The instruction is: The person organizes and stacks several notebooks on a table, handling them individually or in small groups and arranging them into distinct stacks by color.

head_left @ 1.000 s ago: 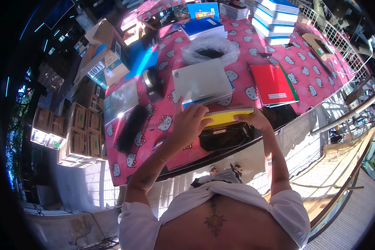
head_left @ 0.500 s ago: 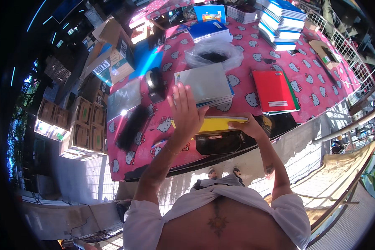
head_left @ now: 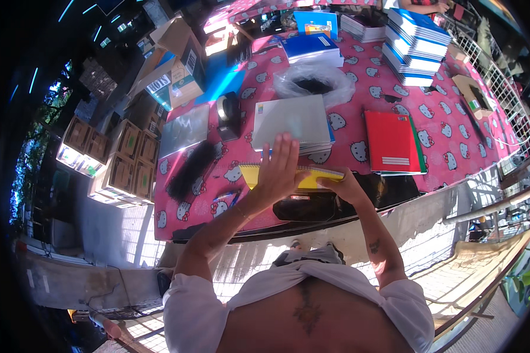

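A yellow spiral-bound notebook (head_left: 250,174) lies at the near edge of the table, partly hidden by my hands. My left hand (head_left: 281,169) rests flat over it, fingers stretched and close together. At the notebook's right end, my right hand (head_left: 346,187) grips it with the thumb on top. Just beyond my left fingertips is a stack of notebooks with a grey cover (head_left: 290,120) on top. To the right lie red notebooks (head_left: 387,141), with a green edge showing beneath. A shiny black object (head_left: 303,210) sits under and in front of the yellow notebook.
The table has a pink patterned cloth (head_left: 359,91). On it are a black-bristled brush (head_left: 189,173), a tape dispenser (head_left: 228,116), a clear plastic sheet (head_left: 184,128), a plastic bag ring (head_left: 341,85) and blue notebook stacks (head_left: 415,50). An open carton (head_left: 179,73) stands at left; another person's arm (head_left: 430,7) shows far right.
My left hand has moved rightward across the yellow notebook, showing more of its left end. My right hand still grips the right end. The whole view has shifted slightly.
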### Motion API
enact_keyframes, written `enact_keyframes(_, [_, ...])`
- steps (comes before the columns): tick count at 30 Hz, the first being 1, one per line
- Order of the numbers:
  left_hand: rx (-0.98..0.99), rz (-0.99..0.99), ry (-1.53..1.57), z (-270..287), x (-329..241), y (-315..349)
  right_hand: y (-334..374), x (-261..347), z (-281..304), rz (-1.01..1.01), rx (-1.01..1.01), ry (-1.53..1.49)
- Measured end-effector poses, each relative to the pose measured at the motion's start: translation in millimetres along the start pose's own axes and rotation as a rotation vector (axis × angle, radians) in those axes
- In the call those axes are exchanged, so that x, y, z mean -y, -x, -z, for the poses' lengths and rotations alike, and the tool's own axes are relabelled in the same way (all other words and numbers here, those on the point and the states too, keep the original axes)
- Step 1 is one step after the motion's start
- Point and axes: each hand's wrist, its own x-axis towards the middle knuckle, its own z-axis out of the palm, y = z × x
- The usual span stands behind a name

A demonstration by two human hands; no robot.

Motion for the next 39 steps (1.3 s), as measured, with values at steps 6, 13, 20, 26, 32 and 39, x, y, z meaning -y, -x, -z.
enact_keyframes(6, [0.042,-0.142,0.088,-1.3,-20.5,-6.6,-5.2,8.2,6.9,0.094,0.024,0.064])
enact_keyframes(13, [0.145,-0.297,0.192,-13.7,-44.9,12.0,-3.1,-3.5,2.6,0.066,0.008,0.028])
enact_keyframes(20, [0.143,-0.221,0.372,-22.3,-64.8,31.8,-4.4,-12.4,2.8,0.175,-0.006,0.145])
enact_keyframes(26, [0.15,-0.131,0.136,-1.8,-60.0,-24.0,-4.9,-5.1,8.3,0.054,0.003,0.163])
enact_keyframes(32, [-0.203,0.391,0.449,40.1,-58.1,28.3,18.1,-22.5,6.7,0.135,-0.114,0.234])
enact_keyframes(39, [0.536,0.8,0.113,-5.3,75.4,208.9,111.6,-36.5,-50.3,0.128,-0.63,0.532])
